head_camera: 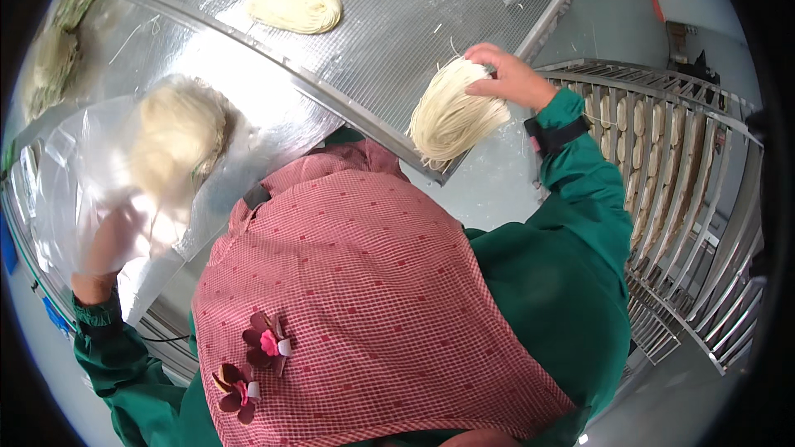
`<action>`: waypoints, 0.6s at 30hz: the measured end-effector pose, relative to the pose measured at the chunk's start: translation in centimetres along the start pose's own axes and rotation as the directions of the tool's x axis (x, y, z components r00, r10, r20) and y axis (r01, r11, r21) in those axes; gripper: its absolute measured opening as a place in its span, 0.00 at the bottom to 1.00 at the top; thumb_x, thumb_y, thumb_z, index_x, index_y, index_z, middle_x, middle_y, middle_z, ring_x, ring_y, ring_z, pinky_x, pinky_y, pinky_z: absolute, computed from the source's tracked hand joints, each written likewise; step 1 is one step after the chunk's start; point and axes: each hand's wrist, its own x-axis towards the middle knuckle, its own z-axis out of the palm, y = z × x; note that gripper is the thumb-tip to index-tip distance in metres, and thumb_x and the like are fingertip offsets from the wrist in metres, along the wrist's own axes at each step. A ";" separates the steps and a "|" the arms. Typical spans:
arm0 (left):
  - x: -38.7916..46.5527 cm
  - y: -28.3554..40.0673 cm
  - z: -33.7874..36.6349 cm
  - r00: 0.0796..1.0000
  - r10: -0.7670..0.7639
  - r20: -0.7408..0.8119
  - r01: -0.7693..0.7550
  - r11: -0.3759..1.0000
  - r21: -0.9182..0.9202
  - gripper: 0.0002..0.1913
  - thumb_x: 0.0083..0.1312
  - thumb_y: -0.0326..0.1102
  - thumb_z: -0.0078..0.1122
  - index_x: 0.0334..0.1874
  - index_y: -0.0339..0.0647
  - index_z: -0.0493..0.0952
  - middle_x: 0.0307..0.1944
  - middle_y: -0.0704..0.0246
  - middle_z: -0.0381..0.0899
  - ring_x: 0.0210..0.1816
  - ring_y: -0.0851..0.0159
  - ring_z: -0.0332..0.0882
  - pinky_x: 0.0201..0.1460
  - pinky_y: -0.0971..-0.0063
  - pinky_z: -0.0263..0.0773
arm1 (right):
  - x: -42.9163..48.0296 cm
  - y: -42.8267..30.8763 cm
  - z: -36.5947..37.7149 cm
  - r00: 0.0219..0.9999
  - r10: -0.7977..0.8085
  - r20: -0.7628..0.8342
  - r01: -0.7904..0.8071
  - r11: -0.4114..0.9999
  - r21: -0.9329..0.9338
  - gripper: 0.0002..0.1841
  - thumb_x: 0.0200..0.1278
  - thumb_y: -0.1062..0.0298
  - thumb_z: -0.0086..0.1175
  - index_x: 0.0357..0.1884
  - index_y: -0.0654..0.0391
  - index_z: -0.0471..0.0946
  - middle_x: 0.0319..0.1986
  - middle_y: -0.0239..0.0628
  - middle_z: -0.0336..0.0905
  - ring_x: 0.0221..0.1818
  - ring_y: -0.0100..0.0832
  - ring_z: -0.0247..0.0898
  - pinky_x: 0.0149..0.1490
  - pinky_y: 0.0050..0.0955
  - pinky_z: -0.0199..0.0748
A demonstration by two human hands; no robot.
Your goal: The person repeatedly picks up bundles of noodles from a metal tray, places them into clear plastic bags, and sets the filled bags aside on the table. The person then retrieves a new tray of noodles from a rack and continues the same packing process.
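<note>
My right hand [506,77] grips the upper end of a pale noodle bundle [456,112], thumb on one side and fingers on the other. That bundle is over the near right corner of a wire-mesh metal tray [397,56], and loose strands stick out at its top. On the left, my left hand [121,233] is at a clear plastic bag [74,180], its fingers blurred behind the film. More noodles [177,130] show at the bag, partly through the plastic; how far inside they are is unclear.
Several noodle bundles [295,0] lie on the tray's far left part. Under it is a shiny metal table [205,49] with stray strands. Blurred bundles [53,68] line the table's far left edge. A metal rack [658,155] with loaded trays stands at right.
</note>
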 end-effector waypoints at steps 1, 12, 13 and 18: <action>-0.3 0.7 -0.8 0.998 -0.043 -0.054 0.042 0.999 -0.011 0.13 0.64 0.32 0.60 0.50 0.41 0.76 0.44 0.58 0.77 0.42 0.54 0.76 0.46 0.63 0.72 | 0.4 0.1 -0.5 0.999 0.005 0.044 -0.005 1.000 -0.005 0.39 0.51 0.69 0.68 0.67 0.58 0.65 0.56 0.39 0.70 0.57 0.32 0.66 0.62 0.29 0.65; 1.9 2.6 -8.1 0.835 -0.404 -0.374 0.524 0.792 0.313 0.21 0.65 0.38 0.63 0.58 0.38 0.74 0.52 0.54 0.80 0.52 0.52 0.79 0.52 0.64 0.76 | 2.0 -2.0 -0.8 0.950 0.096 0.296 0.146 0.700 -0.699 0.47 0.28 0.72 0.77 0.60 0.59 0.68 0.52 0.46 0.66 0.54 0.48 0.67 0.54 0.38 0.72; 2.1 2.2 -8.1 0.845 -0.292 -0.448 0.479 0.785 0.393 0.22 0.65 0.39 0.63 0.59 0.39 0.73 0.55 0.54 0.78 0.54 0.51 0.78 0.54 0.65 0.75 | 1.7 -1.3 -0.6 0.959 0.054 0.279 0.172 0.670 -0.722 0.44 0.27 0.72 0.76 0.56 0.60 0.70 0.52 0.46 0.66 0.53 0.48 0.68 0.52 0.38 0.72; 2.7 0.9 -7.0 0.789 -0.176 -0.589 0.338 0.924 0.177 0.34 0.67 0.43 0.62 0.72 0.41 0.60 0.64 0.52 0.70 0.60 0.53 0.75 0.59 0.64 0.74 | 0.9 0.4 0.0 0.935 -0.143 0.324 0.337 0.641 -0.690 0.30 0.31 0.70 0.74 0.41 0.61 0.71 0.39 0.44 0.73 0.43 0.49 0.73 0.45 0.42 0.73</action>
